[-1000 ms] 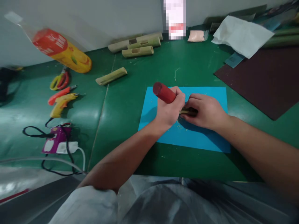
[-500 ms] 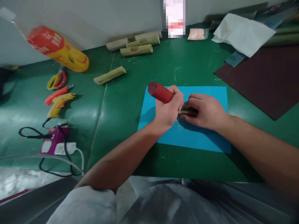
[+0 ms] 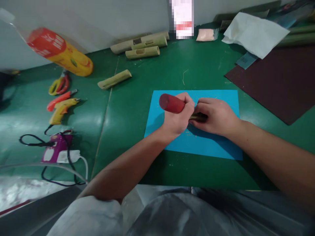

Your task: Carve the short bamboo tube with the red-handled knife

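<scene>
My left hand (image 3: 177, 114) is closed around the thick red handle (image 3: 172, 103) of a tool. Its working end is hidden behind my fingers. Close beside it, my right hand (image 3: 214, 115) pinches a small bamboo piece (image 3: 199, 117), mostly covered by the fingers. The tool's hidden end is near the bamboo's left side; whether they touch I cannot tell. Both hands are over a blue sheet (image 3: 214, 149) dotted with fine shavings.
Several cut bamboo tubes (image 3: 142, 52) lie toward the wall, with one tube (image 3: 115, 79) nearer. On the left are a drink bottle (image 3: 61, 52), scissors (image 3: 59, 86), a yellow glue gun (image 3: 62, 109) and a purple power strip (image 3: 57, 147). Dark brown board (image 3: 278, 85) and white paper (image 3: 253, 34) lie right.
The red handle has tilted, its free end shifting slightly right and down as my left hand turns. My right hand stays almost in place on the bamboo piece.
</scene>
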`<action>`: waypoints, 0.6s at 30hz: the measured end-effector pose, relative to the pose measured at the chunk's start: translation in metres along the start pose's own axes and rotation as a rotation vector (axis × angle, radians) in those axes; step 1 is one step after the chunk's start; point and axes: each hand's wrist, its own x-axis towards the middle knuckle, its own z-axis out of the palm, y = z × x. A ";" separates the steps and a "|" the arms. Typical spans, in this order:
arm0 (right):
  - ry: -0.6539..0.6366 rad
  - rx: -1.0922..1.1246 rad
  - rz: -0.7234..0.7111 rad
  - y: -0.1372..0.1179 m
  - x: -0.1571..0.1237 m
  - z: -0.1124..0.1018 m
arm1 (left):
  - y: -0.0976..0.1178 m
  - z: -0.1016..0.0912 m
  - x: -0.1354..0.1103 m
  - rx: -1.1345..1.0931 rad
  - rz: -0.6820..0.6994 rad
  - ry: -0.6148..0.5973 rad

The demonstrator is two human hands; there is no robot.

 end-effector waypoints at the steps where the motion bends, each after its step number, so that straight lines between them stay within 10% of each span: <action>1: 0.000 0.002 -0.001 0.000 0.000 0.000 | 0.001 -0.001 0.000 -0.005 -0.015 -0.025; 18: -0.003 -0.020 0.034 -0.001 0.000 -0.001 | 0.002 0.001 0.000 -0.061 -0.034 0.035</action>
